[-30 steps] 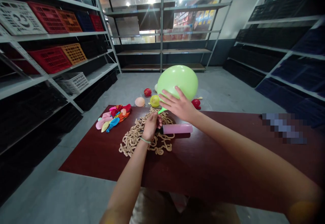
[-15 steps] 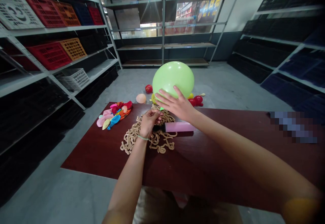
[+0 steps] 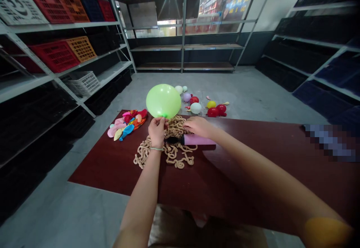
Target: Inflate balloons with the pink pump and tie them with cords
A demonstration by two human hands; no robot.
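One pump point(image 3: 198, 139) lies on the table point(image 3: 202, 182), its black end over a heap of tan cord point(image 3: 174, 128). Two hands work around it. The left hand point(image 3: 156, 131), just left of the pump, pinches the neck of one big green balloon point(image 3: 163, 100) between thumb and fingers; the balloon stands beyond the pump and to its left. The right hand point(image 3: 201, 125) hovers just behind the pump with its fingers bent – whether they grip anything, I cannot tell. Left of the pump sits one pile of limp balloons point(image 3: 119, 123), overlapping too much to count. On the floor beyond the pump I count eight small balloons point(image 3: 196, 108) – three red, one yellow, one purple, three pale.
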